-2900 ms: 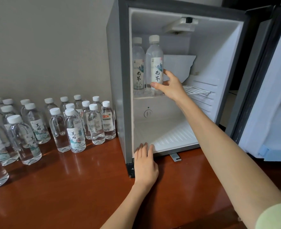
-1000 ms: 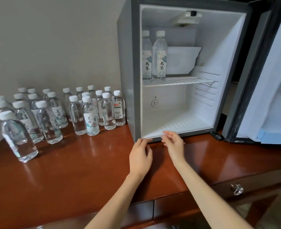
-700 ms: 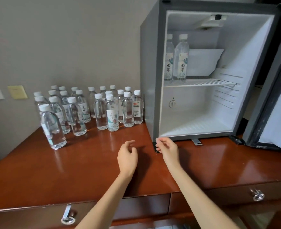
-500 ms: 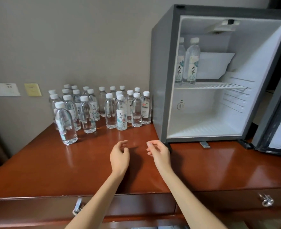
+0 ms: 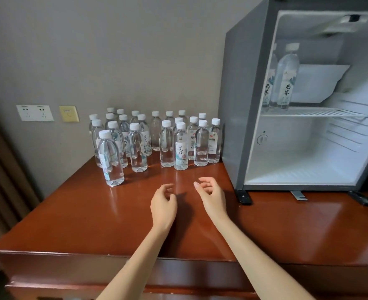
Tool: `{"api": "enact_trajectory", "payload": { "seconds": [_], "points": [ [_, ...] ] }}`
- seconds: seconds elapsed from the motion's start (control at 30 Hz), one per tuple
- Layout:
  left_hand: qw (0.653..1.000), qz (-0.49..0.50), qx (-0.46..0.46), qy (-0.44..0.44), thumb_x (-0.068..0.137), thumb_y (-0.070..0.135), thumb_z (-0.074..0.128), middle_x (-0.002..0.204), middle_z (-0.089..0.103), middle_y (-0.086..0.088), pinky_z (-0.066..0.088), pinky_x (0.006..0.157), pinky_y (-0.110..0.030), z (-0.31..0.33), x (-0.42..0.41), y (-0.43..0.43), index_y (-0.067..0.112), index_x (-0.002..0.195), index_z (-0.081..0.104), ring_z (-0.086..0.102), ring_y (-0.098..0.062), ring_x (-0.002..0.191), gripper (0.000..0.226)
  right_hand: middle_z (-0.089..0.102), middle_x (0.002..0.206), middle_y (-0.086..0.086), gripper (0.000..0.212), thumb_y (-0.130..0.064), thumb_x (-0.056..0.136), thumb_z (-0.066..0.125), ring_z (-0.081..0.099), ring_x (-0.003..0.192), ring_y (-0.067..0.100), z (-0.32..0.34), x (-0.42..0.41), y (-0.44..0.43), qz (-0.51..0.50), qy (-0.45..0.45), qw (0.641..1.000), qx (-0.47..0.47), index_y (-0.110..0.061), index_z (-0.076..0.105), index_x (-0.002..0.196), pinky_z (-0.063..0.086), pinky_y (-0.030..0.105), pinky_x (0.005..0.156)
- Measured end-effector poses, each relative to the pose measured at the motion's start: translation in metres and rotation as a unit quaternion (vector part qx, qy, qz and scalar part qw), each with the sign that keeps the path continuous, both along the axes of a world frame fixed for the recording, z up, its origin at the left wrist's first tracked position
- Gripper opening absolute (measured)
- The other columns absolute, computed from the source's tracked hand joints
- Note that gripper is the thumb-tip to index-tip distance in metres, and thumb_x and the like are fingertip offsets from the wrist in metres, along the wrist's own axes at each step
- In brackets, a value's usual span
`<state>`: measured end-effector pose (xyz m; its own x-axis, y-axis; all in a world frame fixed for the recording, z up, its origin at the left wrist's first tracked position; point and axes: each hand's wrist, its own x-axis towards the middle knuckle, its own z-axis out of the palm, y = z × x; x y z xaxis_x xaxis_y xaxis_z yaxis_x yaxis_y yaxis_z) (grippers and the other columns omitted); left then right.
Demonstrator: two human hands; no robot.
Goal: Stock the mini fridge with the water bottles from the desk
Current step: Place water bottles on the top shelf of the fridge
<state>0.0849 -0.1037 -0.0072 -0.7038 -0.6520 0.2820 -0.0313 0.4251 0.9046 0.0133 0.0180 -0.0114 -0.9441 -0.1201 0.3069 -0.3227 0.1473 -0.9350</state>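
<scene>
**Grips.** The left grip [image 5: 164, 202] and right grip [image 5: 212, 195] are held side by side just above the surface [image 5: 87, 217]. Fingers are loosely curled and parted on both, and nothing is held in either. No bottle is touched.

**Step.** This is judged to be a reach for the next pickup, with both grips free.
- Two stocked bottles [image 5: 285, 79] are seen upright at the left end of the wire shelf [image 5: 321, 113] inside the mini fridge [image 5: 239, 105].
- No bottles are seen on the fridge floor [image 5: 297, 167].
- Most of the job is judged undone.

**Next move.**
- The front-row bottle [image 5: 180, 146] at 12 o'clock from the grips, with its neighbours either side, is judged the nearest target.
- One bottle could be taken per grip, each body clasped at mid-height.
- The front row is best taken first, so that the packed rows behind are not knocked.
- The load is then to be carried toward 2 o'clock, into the open fridge.

**Task's thing.**
- The water bottles [image 5: 166, 144] number some twenty. They are small and clear with white caps.
- All are upright, packed in close rows near the wall at 12 o'clock, just left of the fridge's grey side.
- Pale printed labels are shown on several; on others the label cannot be made out.
- One forward bottle [image 5: 110, 159] is set at 10 o'clock, nearer the surface edge than the rest.
- The bottles are judged smooth and easily toppled.
</scene>
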Motion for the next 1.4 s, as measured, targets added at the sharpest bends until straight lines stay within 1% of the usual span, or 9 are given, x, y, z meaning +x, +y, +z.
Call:
{"api": "enact_trajectory", "payload": {
  "seconds": [0.13, 0.23, 0.3, 0.53, 0.7, 0.87, 1.03, 1.17, 1.4],
  "points": [
    [1.0, -0.019, 0.0, -0.002, 0.084, -0.003, 0.049, 0.102, 0.069, 0.002, 0.045, 0.082, -0.02, 0.001, -0.022, -0.002, 0.013, 0.111, 0.066, 0.062, -0.009, 0.092, 0.036, 0.063, 0.103, -0.003, 0.034, -0.036, 0.085, 0.071, 0.061, 0.093, 0.011, 0.0, -0.026, -0.011, -0.028, 0.003, 0.999, 0.032, -0.022, 0.06, 0.113, 0.051, 0.031, 0.084],
    [0.999, -0.032, 0.002, -0.004, 0.083, -0.005, 0.048, 0.103, 0.07, 0.002, 0.049, 0.087, -0.026, 0.001, -0.045, -0.005, 0.014, 0.111, 0.066, 0.063, -0.011, 0.095, 0.039, 0.059, 0.11, -0.007, 0.043, -0.037, 0.085, 0.071, 0.057, 0.1, 0.011, 0.0, -0.049, -0.021, -0.05, 0.013, 0.998, 0.048, -0.023, 0.054, 0.122, 0.048, 0.031, 0.088],
    [0.999, -0.042, -0.004, -0.008, 0.083, -0.006, 0.047, 0.105, 0.07, 0.003, 0.047, 0.087, -0.021, 0.002, -0.063, -0.007, 0.015, 0.113, 0.065, 0.063, -0.01, 0.097, 0.041, 0.055, 0.11, -0.009, 0.051, -0.037, 0.084, 0.071, 0.056, 0.105, 0.013, 0.0, -0.066, -0.028, -0.072, 0.016, 0.996, 0.046, -0.023, 0.05, 0.128, 0.046, 0.032, 0.091],
    [0.999, -0.035, -0.02, -0.007, 0.082, -0.009, 0.044, 0.119, 0.067, 0.0, 0.044, 0.098, -0.026, 0.001, -0.119, -0.008, 0.012, 0.123, 0.063, 0.06, -0.014, 0.112, 0.049, 0.049, 0.137, 0.006, 0.073, -0.04, 0.083, 0.072, 0.047, 0.126, 0.022, -0.003, -0.118, -0.051, -0.116, 0.018, 0.992, 0.055, -0.018, 0.036, 0.142, 0.041, 0.044, 0.104],
    [1.0, -0.024, 0.004, -0.001, 0.08, -0.01, 0.044, 0.11, 0.07, -0.001, 0.04, 0.089, -0.018, -0.001, -0.143, -0.01, 0.016, 0.121, 0.063, 0.061, -0.013, 0.107, 0.052, 0.046, 0.136, 0.009, 0.076, -0.044, 0.077, 0.076, 0.047, 0.123, 0.027, -0.002, -0.148, -0.07, -0.167, 0.025, 0.984, 0.054, -0.017, 0.038, 0.138, 0.044, 0.038, 0.092],
    [1.0, -0.027, 0.016, 0.002, 0.079, -0.009, 0.044, 0.102, 0.07, 0.005, 0.044, 0.088, -0.022, -0.002, -0.151, -0.012, 0.02, 0.116, 0.065, 0.062, -0.01, 0.099, 0.052, 0.041, 0.127, 0.015, 0.086, -0.05, 0.063, 0.084, 0.043, 0.114, 0.035, 0.003, -0.169, -0.089, -0.242, 0.018, 0.969, 0.045, -0.013, 0.039, 0.126, 0.044, 0.042, 0.085],
    [1.0, -0.028, 0.013, 0.0, 0.081, -0.008, 0.044, 0.1, 0.067, 0.007, 0.039, 0.08, -0.017, -0.004, -0.152, -0.013, 0.021, 0.116, 0.064, 0.059, -0.008, 0.095, 0.049, 0.039, 0.126, 0.014, 0.082, -0.037, 0.061, 0.088, 0.043, 0.114, 0.038, 0.003, -0.178, -0.097, -0.273, 0.006, 0.961, 0.047, -0.012, 0.039, 0.122, 0.048, 0.048, 0.082],
    [0.999, -0.03, 0.016, -0.004, 0.081, -0.006, 0.045, 0.101, 0.068, 0.005, 0.038, 0.079, -0.016, -0.003, -0.151, -0.013, 0.02, 0.117, 0.063, 0.06, -0.01, 0.097, 0.048, 0.041, 0.128, 0.016, 0.079, -0.037, 0.064, 0.087, 0.044, 0.117, 0.038, 0.003, -0.178, -0.096, -0.269, 0.004, 0.962, 0.048, -0.009, 0.04, 0.122, 0.048, 0.049, 0.086],
    [0.999, -0.029, 0.014, -0.003, 0.082, -0.004, 0.046, 0.104, 0.068, 0.003, 0.042, 0.085, -0.021, -0.002, -0.149, -0.012, 0.019, 0.119, 0.062, 0.061, -0.012, 0.101, 0.047, 0.047, 0.132, 0.015, 0.068, -0.031, 0.075, 0.081, 0.048, 0.119, 0.035, 0.002, -0.166, -0.088, -0.233, 0.017, 0.972, 0.02, -0.007, 0.044, 0.126, 0.045, 0.041, 0.09]
  ]
}}
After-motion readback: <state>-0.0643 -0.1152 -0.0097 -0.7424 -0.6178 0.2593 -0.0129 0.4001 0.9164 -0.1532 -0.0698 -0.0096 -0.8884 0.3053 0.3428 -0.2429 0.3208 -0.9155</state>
